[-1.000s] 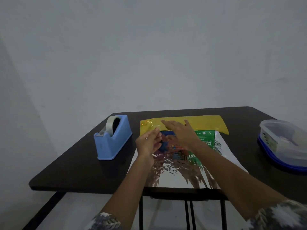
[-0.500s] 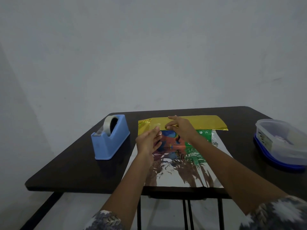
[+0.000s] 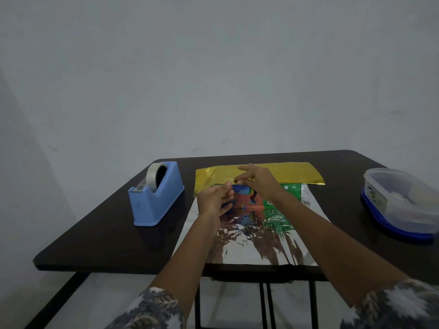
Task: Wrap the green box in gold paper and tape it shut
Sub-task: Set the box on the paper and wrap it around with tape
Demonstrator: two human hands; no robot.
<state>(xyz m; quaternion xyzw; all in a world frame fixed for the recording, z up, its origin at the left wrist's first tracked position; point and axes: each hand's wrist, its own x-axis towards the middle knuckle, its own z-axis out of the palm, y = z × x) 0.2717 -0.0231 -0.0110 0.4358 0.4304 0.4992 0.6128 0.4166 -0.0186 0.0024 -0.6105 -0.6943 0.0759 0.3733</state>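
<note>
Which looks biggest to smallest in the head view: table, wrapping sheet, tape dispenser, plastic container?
1. table
2. wrapping sheet
3. plastic container and tape dispenser: near alike. The container looks slightly bigger, but the frame edge cuts it off, so I won't rank them.

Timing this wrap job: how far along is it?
Early. Done: the far flap of the gold paper is folded over the green box. In hand: the right hand pinches that flap's edge; the left hand is at the box's left end. Left: the near, silver-side half lies flat, and the tape dispenser stands untouched.
</note>
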